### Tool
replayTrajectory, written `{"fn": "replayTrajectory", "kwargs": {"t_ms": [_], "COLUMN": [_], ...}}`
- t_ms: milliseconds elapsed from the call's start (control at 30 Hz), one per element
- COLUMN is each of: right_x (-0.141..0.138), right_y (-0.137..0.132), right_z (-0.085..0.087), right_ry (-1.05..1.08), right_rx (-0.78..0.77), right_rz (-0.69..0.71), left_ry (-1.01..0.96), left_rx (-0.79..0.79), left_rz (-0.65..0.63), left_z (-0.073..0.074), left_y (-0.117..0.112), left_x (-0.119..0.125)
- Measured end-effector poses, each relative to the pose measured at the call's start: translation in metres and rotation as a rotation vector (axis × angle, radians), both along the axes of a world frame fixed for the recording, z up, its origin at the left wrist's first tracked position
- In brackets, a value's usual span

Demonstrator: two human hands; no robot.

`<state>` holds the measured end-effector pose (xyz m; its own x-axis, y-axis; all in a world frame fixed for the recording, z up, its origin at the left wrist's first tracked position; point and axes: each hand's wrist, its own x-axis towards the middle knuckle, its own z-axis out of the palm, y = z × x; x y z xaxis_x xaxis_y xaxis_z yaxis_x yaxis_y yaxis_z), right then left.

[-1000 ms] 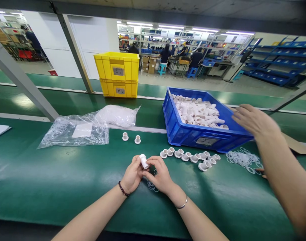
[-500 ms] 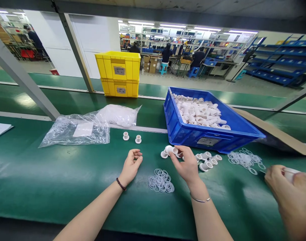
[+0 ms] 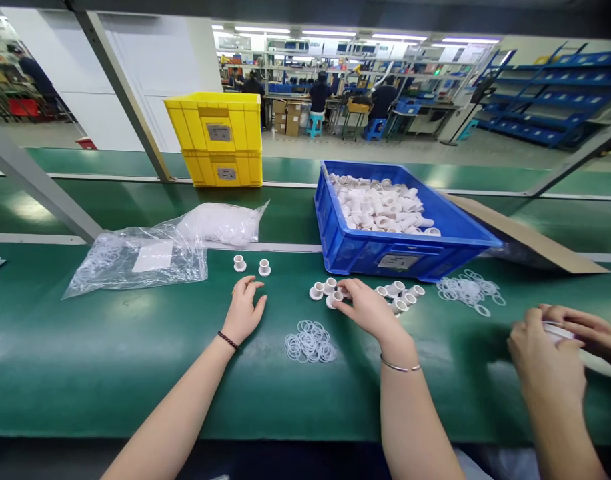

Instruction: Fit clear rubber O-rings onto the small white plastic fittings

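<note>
My left hand [image 3: 245, 310] lies palm down on the green mat [image 3: 110, 360] with its fingers spread and nothing in it, just below two upright white plastic fittings [image 3: 252, 265]. My right hand [image 3: 368, 308] reaches into a row of white fittings [image 3: 400, 297] in front of the blue bin, its fingertips pinched on one fitting [image 3: 333, 299] at the row's left end. A small pile of clear rubber rings [image 3: 310, 347] lies between my two hands.
A blue bin [image 3: 400, 253] full of white fittings stands behind the row. Clear bags of rings [image 3: 135, 257] lie at the left, yellow crates [image 3: 215, 140] beyond. A co-worker's hands [image 3: 550, 353] hold a white part at the right, near another ring pile [image 3: 468, 290] and cardboard [image 3: 525, 237].
My hands parted and the fitting they held is gone from them. The left went flat onto the mat; the right reached to the fitting row. The co-worker's hand left the bin.
</note>
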<state>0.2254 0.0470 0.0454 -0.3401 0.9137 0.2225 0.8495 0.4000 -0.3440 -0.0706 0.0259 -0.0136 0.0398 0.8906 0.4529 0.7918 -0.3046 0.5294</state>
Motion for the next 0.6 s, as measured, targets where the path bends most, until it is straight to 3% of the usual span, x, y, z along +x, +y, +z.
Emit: {"fn": "replayTrajectory", "kwargs": {"t_ms": [133,300,367,467,600], "right_x": [-0.017,-0.048,-0.054,-0.057,-0.058], "right_y": [-0.006,-0.019,-0.021,-0.021,-0.021], "right_z": [0.003,-0.003,-0.01,-0.019,-0.022], "right_ry": [0.067,-0.078,-0.121,-0.14,-0.055], "right_rx": [0.076,-0.08,-0.11,-0.13,-0.151], "right_rz": [0.061,0.352,0.349,0.325,0.32], "left_ry": [0.026,0.14,0.208,0.257,0.229], "left_rx": [0.035,0.105,0.105,-0.021,-0.152], "left_rz": [0.01,0.051,0.048,0.029,0.009], "left_z": [0.002,0.015,0.023,0.031,0.035], "left_y": [-0.003,0.016,0.031,0.054,0.065], "left_x": [0.0,0.005,0.007,0.009,0.011]}}
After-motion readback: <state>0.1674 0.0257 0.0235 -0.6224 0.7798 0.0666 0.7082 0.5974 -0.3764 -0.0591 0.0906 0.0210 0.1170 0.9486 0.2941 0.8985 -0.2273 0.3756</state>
